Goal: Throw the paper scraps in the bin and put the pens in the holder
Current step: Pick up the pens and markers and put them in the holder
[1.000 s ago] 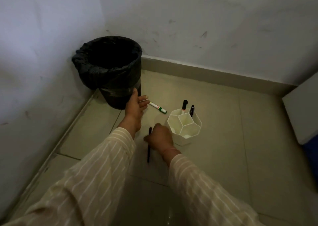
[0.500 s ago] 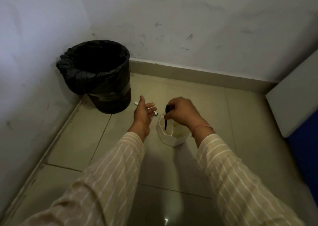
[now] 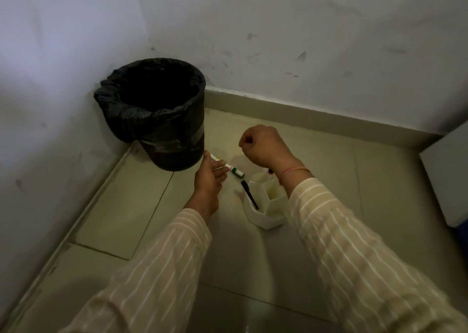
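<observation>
A white hexagonal pen holder stands on the floor tiles. A black pen leans in its left compartment, and a red-tipped pen shows at its back, mostly hidden by my right wrist. A white marker with a green cap lies on the floor beside the bin. My left hand rests over the marker's white end, fingers loosely spread on it. My right hand hovers above and behind the holder, curled into a fist with nothing seen in it. No paper scraps are visible.
A black bin lined with a black bag stands in the corner of two white walls. A white box or cabinet sits at the right edge. Bare floor tiles stretch toward me.
My right hand has let the black pen go into the holder and lifted away, closed. My left hand stays at the green-capped marker.
</observation>
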`<state>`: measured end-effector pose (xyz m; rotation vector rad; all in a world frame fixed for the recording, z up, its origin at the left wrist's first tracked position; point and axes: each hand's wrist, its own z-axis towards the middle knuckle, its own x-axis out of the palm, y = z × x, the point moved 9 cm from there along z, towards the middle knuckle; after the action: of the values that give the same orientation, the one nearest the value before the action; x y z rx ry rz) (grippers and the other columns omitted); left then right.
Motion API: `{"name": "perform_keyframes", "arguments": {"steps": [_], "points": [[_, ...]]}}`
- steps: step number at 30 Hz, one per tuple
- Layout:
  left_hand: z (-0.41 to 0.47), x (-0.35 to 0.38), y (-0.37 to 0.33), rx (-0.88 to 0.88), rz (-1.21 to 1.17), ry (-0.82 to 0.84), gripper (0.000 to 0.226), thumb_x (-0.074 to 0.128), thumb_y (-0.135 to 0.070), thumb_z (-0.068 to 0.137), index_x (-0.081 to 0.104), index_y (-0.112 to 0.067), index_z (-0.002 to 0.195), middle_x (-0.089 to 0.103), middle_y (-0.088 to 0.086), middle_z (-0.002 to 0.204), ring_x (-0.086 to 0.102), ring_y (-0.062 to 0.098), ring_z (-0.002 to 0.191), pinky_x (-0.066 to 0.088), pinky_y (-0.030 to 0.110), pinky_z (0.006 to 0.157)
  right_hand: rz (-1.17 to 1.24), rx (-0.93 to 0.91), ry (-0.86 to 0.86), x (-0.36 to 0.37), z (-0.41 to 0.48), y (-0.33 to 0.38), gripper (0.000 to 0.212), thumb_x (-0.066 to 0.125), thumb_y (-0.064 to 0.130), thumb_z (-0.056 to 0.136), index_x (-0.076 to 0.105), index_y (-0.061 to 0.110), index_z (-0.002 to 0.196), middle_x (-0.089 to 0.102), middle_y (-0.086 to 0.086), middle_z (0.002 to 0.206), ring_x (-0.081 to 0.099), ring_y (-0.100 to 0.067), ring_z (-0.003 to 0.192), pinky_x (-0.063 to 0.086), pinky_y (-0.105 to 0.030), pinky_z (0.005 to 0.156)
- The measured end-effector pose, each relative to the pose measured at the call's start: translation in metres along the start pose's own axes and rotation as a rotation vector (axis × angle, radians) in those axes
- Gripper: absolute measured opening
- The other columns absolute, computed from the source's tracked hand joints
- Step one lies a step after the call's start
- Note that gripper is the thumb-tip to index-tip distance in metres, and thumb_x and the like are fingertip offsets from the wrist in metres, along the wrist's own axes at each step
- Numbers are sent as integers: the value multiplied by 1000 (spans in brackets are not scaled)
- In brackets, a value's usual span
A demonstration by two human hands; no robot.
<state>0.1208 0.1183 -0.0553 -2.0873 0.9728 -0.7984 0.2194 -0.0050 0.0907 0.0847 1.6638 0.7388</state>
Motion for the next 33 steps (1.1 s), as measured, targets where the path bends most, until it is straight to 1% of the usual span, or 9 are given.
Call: {"name": "perform_keyframes", "arguments": {"steps": [4,7,11,14,19,23,26,30,33], "points": [[10,-17,-3,16,-21,-13,72,34,-75,96,74,-18,116,71,11,128,62,27,124,38,39,108,-287,-76,311,70,41,5,30,56,17,90,79,16,109,75,-12,116,70,-32,104,59,-41,94],[15,-28,-1,28,-29,-33,76,35,-76,95,71,-16,125,71,12,129,62,27,125,38,40,111,-510,-68,546,122,49,-13,34,60,22,92,73,8,120,73,-14,117,65,-31,91,56,-35,86],[15,-37,0,29,-32,-41,78,34,-75,96,70,-14,128,71,11,129,64,26,124,38,39,110,-606,-50,624,154,52,-29,35,58,23,92,68,8,122,60,-4,83,63,-28,84,58,-38,87],[14,-40,-3,32,-21,-43,76,34,-75,96,71,-15,125,72,11,127,64,25,123,40,38,106,-585,-54,561,154,56,-29,34,60,23,90,68,10,121,51,-1,75,61,-29,82,59,-38,85],[8,-24,-3,36,19,-7,70,36,-74,96,72,-18,117,73,10,125,64,25,121,42,38,105,-414,-88,350,116,56,-19,25,63,15,89,72,3,109,71,-21,111,69,-39,101,48,-32,77],[1,-1,3,10,54,30,76,35,-75,95,71,-15,125,73,9,125,63,25,122,41,37,105,-226,-88,140,41,47,-10,18,65,10,86,82,12,93,78,-11,101,72,-31,96,58,-33,86],[-6,22,10,0,104,64,74,34,-74,96,75,-18,119,75,5,122,62,25,123,39,39,111,-86,-47,-17,-34,23,-16,17,80,15,80,80,17,96,73,1,96,68,-17,88,55,-28,88],[-18,51,28,-45,100,96,78,35,-76,94,79,-15,113,78,9,115,67,29,118,42,45,115,209,120,-138,-114,-31,-43,20,86,11,76,77,17,93,76,-8,85,77,-26,72,66,-37,74],[-24,63,42,-102,20,90,84,35,-76,95,76,-6,118,79,18,113,70,39,115,51,50,106,299,185,-109,-142,-64,-54,15,85,6,77,80,10,90,78,-14,83,78,-29,76,67,-32,69]]}}
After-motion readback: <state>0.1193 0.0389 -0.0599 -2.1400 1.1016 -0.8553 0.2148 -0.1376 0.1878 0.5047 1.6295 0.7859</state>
